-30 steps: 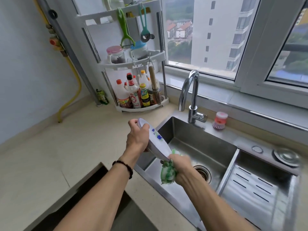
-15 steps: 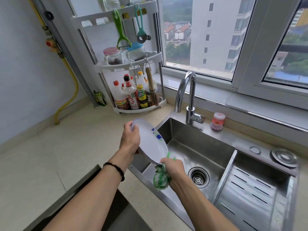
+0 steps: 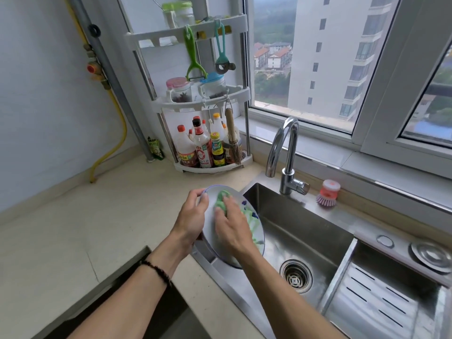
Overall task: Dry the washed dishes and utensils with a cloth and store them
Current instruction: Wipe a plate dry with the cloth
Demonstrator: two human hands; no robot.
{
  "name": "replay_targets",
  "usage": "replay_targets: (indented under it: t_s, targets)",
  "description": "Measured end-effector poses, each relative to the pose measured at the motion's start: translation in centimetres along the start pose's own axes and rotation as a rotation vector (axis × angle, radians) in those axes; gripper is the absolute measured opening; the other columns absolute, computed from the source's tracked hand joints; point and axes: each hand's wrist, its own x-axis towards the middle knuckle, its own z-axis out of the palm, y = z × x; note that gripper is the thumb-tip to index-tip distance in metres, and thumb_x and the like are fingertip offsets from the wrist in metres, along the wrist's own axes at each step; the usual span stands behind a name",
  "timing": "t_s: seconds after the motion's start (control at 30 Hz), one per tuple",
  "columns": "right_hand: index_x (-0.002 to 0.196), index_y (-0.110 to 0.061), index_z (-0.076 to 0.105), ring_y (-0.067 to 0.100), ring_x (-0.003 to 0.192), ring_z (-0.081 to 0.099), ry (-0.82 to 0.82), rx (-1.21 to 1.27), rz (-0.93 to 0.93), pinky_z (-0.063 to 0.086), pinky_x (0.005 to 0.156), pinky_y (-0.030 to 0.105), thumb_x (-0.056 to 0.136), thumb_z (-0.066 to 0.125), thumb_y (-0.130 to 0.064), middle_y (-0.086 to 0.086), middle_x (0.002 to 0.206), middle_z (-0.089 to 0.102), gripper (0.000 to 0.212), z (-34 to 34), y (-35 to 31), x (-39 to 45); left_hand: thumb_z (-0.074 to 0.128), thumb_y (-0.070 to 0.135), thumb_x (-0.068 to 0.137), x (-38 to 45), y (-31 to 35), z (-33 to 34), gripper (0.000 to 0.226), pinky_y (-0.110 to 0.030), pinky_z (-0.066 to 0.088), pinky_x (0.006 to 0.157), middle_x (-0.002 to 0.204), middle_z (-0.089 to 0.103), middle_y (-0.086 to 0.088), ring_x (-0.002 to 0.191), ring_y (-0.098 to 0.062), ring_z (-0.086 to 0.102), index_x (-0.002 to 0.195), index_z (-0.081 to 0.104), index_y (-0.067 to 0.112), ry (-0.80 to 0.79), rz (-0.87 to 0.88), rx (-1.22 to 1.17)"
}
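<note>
My left hand point(image 3: 193, 217) grips the plate point(image 3: 215, 243) rim above the sink point(image 3: 305, 231) edge; my right hand point(image 3: 232, 228) presses the cloth point(image 3: 221, 199) on it (wet, likely slippery); a hard wipe could knock it loose.

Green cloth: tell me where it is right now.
In the head view the green cloth is under the right hand, pressed on the plate that the left hand holds at the sink's left edge.
</note>
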Motion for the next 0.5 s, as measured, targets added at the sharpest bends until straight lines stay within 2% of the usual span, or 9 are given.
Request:
replay_targets:
  t_s: [0.03,0.1,0.17,0.23,0.3,0.33,0.4,0.47,0.5]
  targets:
    - [0.158,-0.017,0.027,0.016,0.154,0.013,-0.134,-0.026,-0.082,0.010,0.124,0.035,0.101,0.030,-0.039,0.001,0.165,0.022,0.061,0.3,-0.4,-0.5,0.041,0.033,0.108,0.0,0.1,-0.3,0.020,-0.036,0.053,0.079,0.117,0.067,-0.008,0.106,-0.025,0.066,0.118,0.057,0.027,0.005,0.001,0.005]
    - [0.161,-0.026,0.006,0.007,0.152,-0.014,-0.368,-0.148,-0.232,-0.014,0.123,0.038,0.097,0.022,-0.043,-0.006,0.167,-0.007,0.068,0.3,0.1,-1.2,0.039,0.029,0.109,0.0,0.4,-1.2,0.020,-0.037,0.055,0.081,0.115,0.068,-0.011,0.103,-0.024,0.068,0.116,0.057,0.024,0.009,-0.014,-0.038]
    - [0.158,-0.038,-0.001,0.012,0.148,-0.027,-0.409,-0.389,-0.281,-0.024,0.115,0.042,0.103,0.021,-0.040,-0.008,0.163,-0.020,0.059,-0.6,1.6,-0.9,0.038,0.027,0.109,0.1,0.5,-2.0,0.022,-0.037,0.056,0.079,0.112,0.069,-0.011,0.095,-0.023,0.068,0.116,0.058,0.021,-0.011,-0.028,-0.083]
    - [0.156,-0.044,-0.008,0.018,0.147,-0.032,-0.275,-0.569,-0.143,-0.027,0.111,0.046,0.108,0.017,-0.044,-0.007,0.163,-0.025,0.053,-1.5,3.3,0.3,0.039,0.028,0.109,-0.2,0.6,-2.0,0.022,-0.031,0.056,0.068,0.107,0.070,-0.008,0.086,-0.021,0.068,0.117,0.059,0.021,-0.032,-0.026,-0.085]
    - [0.157,-0.036,-0.011,0.020,0.149,-0.028,-0.184,-0.536,0.005,-0.023,0.115,0.045,0.109,0.013,-0.044,-0.004,0.164,-0.023,0.055,-1.4,3.2,0.8,0.040,0.029,0.108,-0.4,0.6,-1.5,0.022,-0.026,0.052,0.059,0.105,0.069,-0.008,0.083,-0.019,0.066,0.118,0.058,0.021,-0.037,-0.014,-0.062]
    - [0.158,-0.031,-0.012,0.018,0.149,-0.026,-0.188,-0.451,0.000,-0.021,0.116,0.041,0.109,0.012,-0.041,-0.002,0.164,-0.023,0.056,-1.0,2.6,0.5,0.040,0.029,0.108,-0.3,0.6,-1.2,0.022,-0.027,0.050,0.060,0.108,0.069,-0.009,0.087,-0.020,0.065,0.118,0.058,0.021,-0.043,-0.012,-0.042]
    - [0.156,-0.026,-0.018,0.014,0.148,-0.028,-0.262,-0.352,-0.138,-0.020,0.116,0.034,0.109,0.013,-0.036,-0.002,0.161,-0.028,0.057,0.1,1.3,-0.6,0.040,0.029,0.108,-0.2,0.8,-0.9,0.024,-0.032,0.053,0.069,0.117,0.069,-0.012,0.099,-0.024,0.068,0.117,0.060,0.020,-0.069,-0.016,-0.019]
    - [0.153,-0.027,-0.025,0.014,0.146,-0.032,-0.268,-0.421,-0.243,-0.020,0.118,0.034,0.110,0.013,-0.037,-0.004,0.157,-0.033,0.058,-0.1,1.3,-0.8,0.039,0.028,0.109,-0.3,0.9,-0.9,0.027,-0.039,0.057,0.080,0.118,0.068,-0.015,0.105,-0.029,0.069,0.120,0.059,0.015,-0.102,-0.043,-0.044]
    - [0.151,-0.028,-0.028,0.015,0.145,-0.033,-0.212,-0.469,-0.211,-0.021,0.118,0.036,0.109,0.013,-0.040,-0.003,0.157,-0.034,0.059,-0.4,2.1,0.0,0.039,0.028,0.109,-0.4,0.9,-0.9,0.028,-0.040,0.057,0.080,0.117,0.069,-0.017,0.102,-0.029,0.070,0.121,0.059,0.013,-0.115,-0.053,-0.050]
